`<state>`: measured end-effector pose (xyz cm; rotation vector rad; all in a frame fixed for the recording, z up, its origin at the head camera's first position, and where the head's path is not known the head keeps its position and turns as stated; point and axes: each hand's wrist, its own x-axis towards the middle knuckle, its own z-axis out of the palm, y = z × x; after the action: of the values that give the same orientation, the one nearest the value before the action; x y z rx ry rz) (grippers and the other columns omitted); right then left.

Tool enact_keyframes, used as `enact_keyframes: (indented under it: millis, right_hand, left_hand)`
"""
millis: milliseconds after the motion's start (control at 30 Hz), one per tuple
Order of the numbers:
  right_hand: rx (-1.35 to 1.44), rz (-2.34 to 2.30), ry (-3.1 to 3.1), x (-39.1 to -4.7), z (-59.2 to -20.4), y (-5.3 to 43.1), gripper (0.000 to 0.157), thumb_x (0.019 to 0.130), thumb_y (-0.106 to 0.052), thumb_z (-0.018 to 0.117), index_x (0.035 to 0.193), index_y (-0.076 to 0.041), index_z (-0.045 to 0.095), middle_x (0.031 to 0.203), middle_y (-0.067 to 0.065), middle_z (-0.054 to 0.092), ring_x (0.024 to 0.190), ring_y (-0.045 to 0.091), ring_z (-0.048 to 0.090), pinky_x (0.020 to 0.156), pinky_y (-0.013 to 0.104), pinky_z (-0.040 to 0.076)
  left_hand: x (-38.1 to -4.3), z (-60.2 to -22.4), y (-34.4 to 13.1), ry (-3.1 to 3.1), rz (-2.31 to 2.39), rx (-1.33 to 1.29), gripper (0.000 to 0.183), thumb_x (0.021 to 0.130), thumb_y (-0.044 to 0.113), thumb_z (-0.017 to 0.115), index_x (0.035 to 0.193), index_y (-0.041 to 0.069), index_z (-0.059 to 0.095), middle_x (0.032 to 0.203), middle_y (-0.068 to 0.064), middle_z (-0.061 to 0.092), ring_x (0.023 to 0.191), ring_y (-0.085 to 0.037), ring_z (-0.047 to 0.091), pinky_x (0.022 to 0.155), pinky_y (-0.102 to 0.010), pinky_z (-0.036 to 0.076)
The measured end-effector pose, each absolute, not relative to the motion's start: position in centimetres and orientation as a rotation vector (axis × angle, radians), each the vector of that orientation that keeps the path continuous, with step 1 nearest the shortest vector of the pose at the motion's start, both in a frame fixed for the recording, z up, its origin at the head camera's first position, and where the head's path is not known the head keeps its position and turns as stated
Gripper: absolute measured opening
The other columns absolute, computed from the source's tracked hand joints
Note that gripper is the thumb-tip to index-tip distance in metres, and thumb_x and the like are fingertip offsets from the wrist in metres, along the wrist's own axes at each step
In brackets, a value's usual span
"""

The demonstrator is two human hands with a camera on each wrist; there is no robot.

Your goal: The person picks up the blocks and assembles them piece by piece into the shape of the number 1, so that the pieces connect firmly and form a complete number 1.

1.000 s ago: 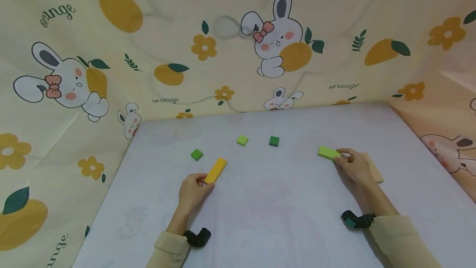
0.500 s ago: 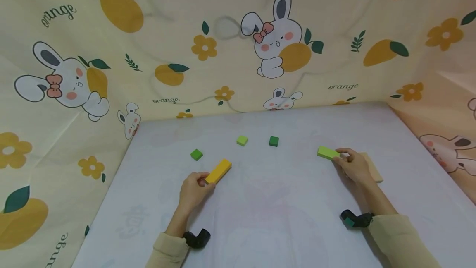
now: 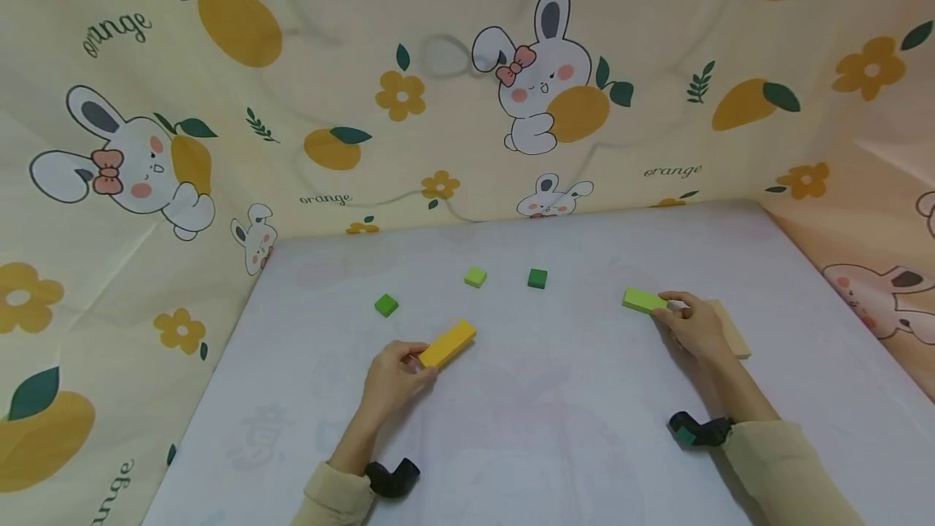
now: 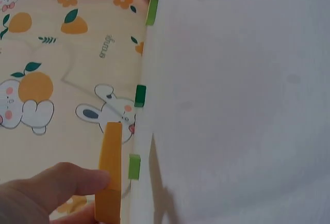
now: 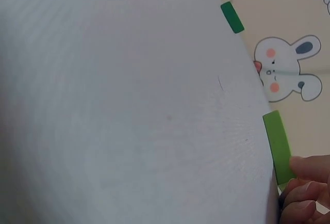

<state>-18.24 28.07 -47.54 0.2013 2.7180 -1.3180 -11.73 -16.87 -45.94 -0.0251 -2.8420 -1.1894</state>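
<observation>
My left hand pinches one end of a yellow rectangular block, which points up and to the right in the head view. The left wrist view shows this yellow block raised off the table, its shadow lying to the right. At the right side, my right hand grips the near end of a light green rectangular block between thumb and fingers. In the right wrist view, the green block stands out beyond the fingertips. A pale wooden block lies partly hidden behind the right hand.
Three small blocks lie farther back on the white table: a green one, a light green one and a dark green one. A patterned cloth rises behind the table and along both sides.
My left hand has moved slightly right, and the yellow block has swung clockwise, its far end shifting right. The right hand and its green block have stayed nearly still.
</observation>
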Motion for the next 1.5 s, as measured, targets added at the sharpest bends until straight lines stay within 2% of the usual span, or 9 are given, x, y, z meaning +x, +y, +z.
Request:
enact_keyframes:
  millis: [533, 1500]
  right_hand:
    - [0.198, -1.323, 2.717, -18.4, -47.7, 28.2, 0.048, 0.100, -0.023, 0.049, 0.139, 0.004, 0.040, 0.063, -0.007, 0.047, 0.049, 0.003, 0.043, 0.048, 0.024, 0.042]
    - [0.213, -1.323, 2.700, -18.2, -47.4, 28.1, 0.048, 0.100, -0.023, 0.049, 0.139, 0.003, 0.040, 0.064, -0.006, 0.049, 0.049, 0.002, 0.043, 0.048, 0.023, 0.042]
  left_hand:
    - [-11.0, -45.4, -14.8, -2.889, -1.246, -0.127, 0.032, 0.074, 0.012, 0.079, 0.105, 0.006, 0.073, 0.090, -0.008, 0.065, 0.081, -0.017, 0.055, 0.067, -0.017, 0.039]
    - [-9.6, -45.4, -12.4, -2.897, -1.350, -0.467, 0.033, 0.072, 0.008, 0.078, 0.104, 0.005, 0.073, 0.083, -0.008, 0.061, 0.074, -0.014, 0.052, 0.063, -0.015, 0.036]
